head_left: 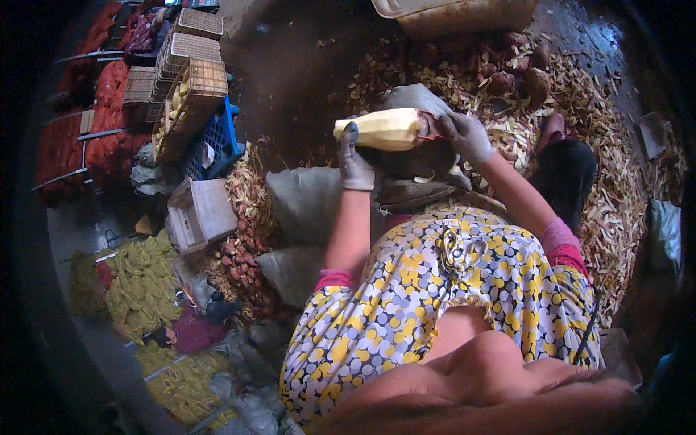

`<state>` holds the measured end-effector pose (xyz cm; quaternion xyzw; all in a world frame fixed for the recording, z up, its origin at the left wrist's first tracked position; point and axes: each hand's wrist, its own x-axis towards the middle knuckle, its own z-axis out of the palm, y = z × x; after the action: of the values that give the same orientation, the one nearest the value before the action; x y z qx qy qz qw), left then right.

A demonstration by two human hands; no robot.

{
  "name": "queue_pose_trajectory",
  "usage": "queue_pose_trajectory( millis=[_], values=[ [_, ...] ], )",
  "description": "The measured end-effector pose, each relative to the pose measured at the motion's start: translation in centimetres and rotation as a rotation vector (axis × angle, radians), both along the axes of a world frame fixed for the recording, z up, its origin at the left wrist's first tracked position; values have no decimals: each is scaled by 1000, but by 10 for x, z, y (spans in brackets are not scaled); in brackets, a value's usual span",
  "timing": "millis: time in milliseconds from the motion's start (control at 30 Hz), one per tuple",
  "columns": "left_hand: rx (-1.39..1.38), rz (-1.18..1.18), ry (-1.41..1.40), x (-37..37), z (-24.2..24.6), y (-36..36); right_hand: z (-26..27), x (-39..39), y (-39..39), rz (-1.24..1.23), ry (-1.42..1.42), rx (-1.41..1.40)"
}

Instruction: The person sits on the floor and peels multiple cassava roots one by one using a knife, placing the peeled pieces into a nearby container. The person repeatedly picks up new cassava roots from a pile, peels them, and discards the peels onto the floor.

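Observation:
A large, mostly peeled sweet potato [383, 129] with pale yellow flesh lies crosswise before me. My left hand [354, 160], in a grey-white glove, grips its narrow left end, thumb on top. At the thick right end, where some reddish skin shows, is my gloved right hand [472, 135]. Its fingers are closed on what looks like a red peeler [429, 128], mostly hidden by the fingers and the root. Grey cloth [416, 99] shows just beyond the root. Below the hands lies a dark area with a few pale peel scraps.
Peelings [609, 217] cover the floor at right, with unpeeled sweet potatoes [538, 87] beyond. A large tub [462, 16] stands at the far side. Crates [196, 49], a blue pallet [223, 136] and a white bin [204, 212] stand left. Another person [198, 331] is at lower left by filled sacks [138, 277].

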<state>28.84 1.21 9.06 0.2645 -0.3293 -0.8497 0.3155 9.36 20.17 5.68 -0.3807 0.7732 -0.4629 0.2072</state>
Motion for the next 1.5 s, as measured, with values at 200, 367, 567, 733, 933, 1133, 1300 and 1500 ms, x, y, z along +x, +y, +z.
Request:
queue_pose_trajectory(
  millis=[200,367,567,733,933,1133,1300,1500],
  values=[
    [258,74,-162,20,5,-7,-28,-29,42,-733,-576,-448],
    [-306,198,-42,-14,20,7,4,-35,34,0,-27,-358],
    [-194,80,-336,-26,14,-16,-13,-53,41,-455,-47,-3],
    [-275,-97,44,-9,1,-16,31,-36,34,-100,195,-120],
    [-133,-129,59,-6,1,-21,-6,-48,49,-177,198,24],
    [-25,-148,15,8,-22,-28,0,-37,34,6,117,-141],
    [102,-255,-38,6,-30,-38,-24,-49,31,-233,-370,-136],
    [-101,-484,-64,32,8,-38,-5,-37,39,-406,-81,-553]
  ],
)
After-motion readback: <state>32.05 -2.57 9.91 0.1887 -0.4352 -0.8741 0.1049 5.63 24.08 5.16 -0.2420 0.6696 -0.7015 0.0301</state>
